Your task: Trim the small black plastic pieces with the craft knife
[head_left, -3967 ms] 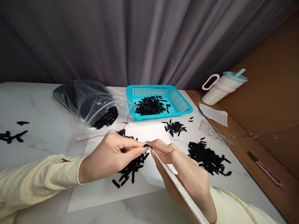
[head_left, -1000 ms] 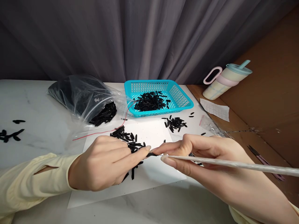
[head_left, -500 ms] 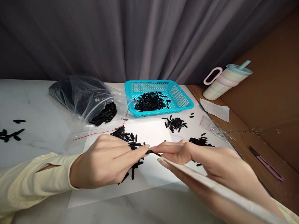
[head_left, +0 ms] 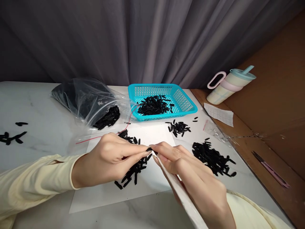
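Pinching one black piece point(head_left: 149, 149) between both hands, right hand point(head_left: 190, 175) gripping white rod point(head_left: 181, 192)

Two hands point(head_left: 111, 163), one blue basket point(head_left: 183, 103), one plastic bag point(head_left: 83, 98), one cup point(head_left: 230, 84), perhaps four heaps of black pieces point(head_left: 212, 157)

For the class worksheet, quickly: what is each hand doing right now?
Left hand: closed, pinching a small black piece at its fingertips.
Right hand: closed around a white stick, fingertips meeting the same piece.
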Motion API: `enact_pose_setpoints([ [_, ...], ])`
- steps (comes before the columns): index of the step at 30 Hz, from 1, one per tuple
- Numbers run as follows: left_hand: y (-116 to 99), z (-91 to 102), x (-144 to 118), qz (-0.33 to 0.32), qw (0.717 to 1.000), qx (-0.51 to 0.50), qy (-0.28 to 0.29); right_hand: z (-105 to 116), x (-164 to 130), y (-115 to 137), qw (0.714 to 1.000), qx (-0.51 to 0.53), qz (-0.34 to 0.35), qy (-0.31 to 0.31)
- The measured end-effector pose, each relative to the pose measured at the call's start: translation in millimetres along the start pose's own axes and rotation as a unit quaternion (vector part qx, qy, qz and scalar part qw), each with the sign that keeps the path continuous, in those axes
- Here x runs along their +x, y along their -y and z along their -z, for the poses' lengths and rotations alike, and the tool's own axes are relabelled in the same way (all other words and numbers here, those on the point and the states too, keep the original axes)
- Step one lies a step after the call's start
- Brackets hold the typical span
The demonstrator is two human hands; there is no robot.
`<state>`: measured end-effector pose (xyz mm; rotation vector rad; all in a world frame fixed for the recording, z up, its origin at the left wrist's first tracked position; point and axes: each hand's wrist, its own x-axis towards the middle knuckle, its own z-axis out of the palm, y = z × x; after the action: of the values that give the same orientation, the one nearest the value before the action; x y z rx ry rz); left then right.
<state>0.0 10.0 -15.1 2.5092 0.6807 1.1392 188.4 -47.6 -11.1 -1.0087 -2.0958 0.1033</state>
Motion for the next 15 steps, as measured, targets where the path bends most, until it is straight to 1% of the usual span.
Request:
enact_pose_setpoints([
  [2,-0.5,1.2,0.9,0.004,1.000,-0.003,-0.003,-0.4,-0.1,0.2,1.000,0.003,0.009,-0.005],
  [4,-0.8,2.2,1.7,0.014,1.000,-0.005,0.001,-0.3,0.1,0.0,1.000,0.008,0.014,0.013],
  [6,-0.9,3.0,2.6,0.033,0.999,-0.008,0.013,-0.6,-0.4,-0.8,1.000,0.014,0.017,0.018],
  [9,-0.9,3.9,4.1,0.073,0.996,-0.029,0.041,-2.7,-2.9,-3.0,1.000,0.021,0.012,0.000],
  [12,-0.9,4.7,5.7,0.107,0.991,-0.059,0.063,-5.5,-5.4,-3.6,0.999,0.029,-0.018,-0.001],
  [15,-0.9,4.8,6.9,0.125,0.987,-0.077,0.072,-6.0,-3.8,-0.7,0.996,0.023,-0.081,0.013],
])
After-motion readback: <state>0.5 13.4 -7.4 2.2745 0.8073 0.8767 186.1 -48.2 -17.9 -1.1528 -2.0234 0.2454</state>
